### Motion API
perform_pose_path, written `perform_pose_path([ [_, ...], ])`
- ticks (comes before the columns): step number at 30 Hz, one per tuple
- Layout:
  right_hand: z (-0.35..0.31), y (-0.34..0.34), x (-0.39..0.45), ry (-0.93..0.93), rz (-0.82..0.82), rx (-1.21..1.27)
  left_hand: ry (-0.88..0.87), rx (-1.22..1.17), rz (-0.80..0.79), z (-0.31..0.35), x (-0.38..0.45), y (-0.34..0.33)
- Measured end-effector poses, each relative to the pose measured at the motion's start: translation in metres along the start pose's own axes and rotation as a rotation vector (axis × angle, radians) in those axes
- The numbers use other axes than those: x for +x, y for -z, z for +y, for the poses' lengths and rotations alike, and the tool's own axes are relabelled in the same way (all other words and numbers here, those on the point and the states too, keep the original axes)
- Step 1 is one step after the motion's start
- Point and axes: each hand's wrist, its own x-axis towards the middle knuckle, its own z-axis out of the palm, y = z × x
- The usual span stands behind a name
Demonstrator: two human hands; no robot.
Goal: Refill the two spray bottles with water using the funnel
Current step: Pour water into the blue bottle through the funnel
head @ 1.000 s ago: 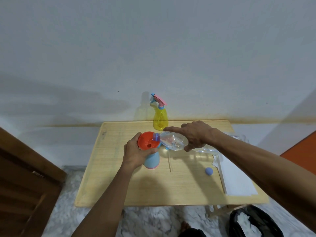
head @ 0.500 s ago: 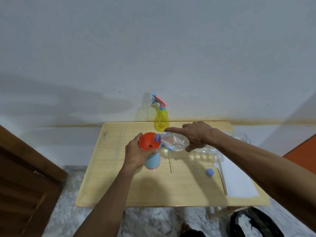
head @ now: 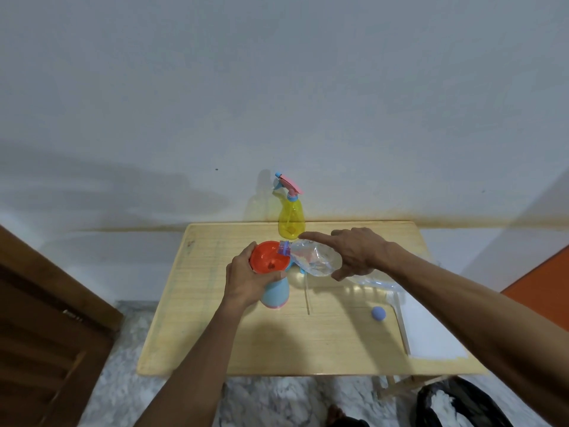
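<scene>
Orange funnel (head: 268, 256) sits in the neck of the blue spray bottle (head: 275, 293), which stands on the wooden worktop (head: 215, 334). The left hand (head: 246, 277) has its grip curled around the bottle's neck just under the funnel. The right hand (head: 358, 252) grips a clear plastic water bottle (head: 314, 258), tipped with its mouth over the funnel. The yellow spray bottle (head: 291, 218) stands upright at the worktop's far edge, its sprayer on.

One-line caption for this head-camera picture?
Right hand tips water bottle into orange funnel on blue bottle held by left hand.
</scene>
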Motion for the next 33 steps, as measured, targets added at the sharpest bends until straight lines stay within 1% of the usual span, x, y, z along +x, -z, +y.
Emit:
perform_pose_path([
  [4, -0.001, -0.011, -0.009, -0.063, 0.142, 0.245, -0.014, 0.022, 0.004, -0.001, 0.001, 0.0],
  [7, -0.001, -0.015, -0.019, -0.097, 0.326, 0.501, -0.007, 0.009, 0.006, 0.001, 0.002, 0.001],
  [10, -0.002, -0.016, -0.03, -0.145, 0.53, 0.682, -0.012, 0.024, 0.005, -0.002, 0.002, 0.002],
  [14, -0.005, -0.017, -0.038, -0.282, 0.767, 0.909, -0.02, 0.02, 0.013, -0.006, 0.004, 0.001],
  [16, -0.007, -0.02, -0.042, -0.36, 0.84, 0.933, -0.019, 0.012, 0.008, -0.007, 0.004, 0.0],
  [18, -0.009, -0.027, -0.046, -0.434, 0.859, 0.914, -0.008, -0.004, 0.012, -0.009, 0.006, -0.002],
  [20, -0.012, -0.036, -0.048, -0.46, 0.868, 0.92, -0.015, -0.002, 0.013, -0.01, 0.007, -0.004],
  [27, -0.012, -0.063, -0.052, -0.443, 0.912, 0.996, 0.01, -0.014, 0.022, -0.011, 0.005, -0.006],
  [33, -0.004, -0.066, -0.053, -0.412, 0.934, 1.047, 0.031, -0.041, 0.034, -0.008, 0.005, -0.009],
])
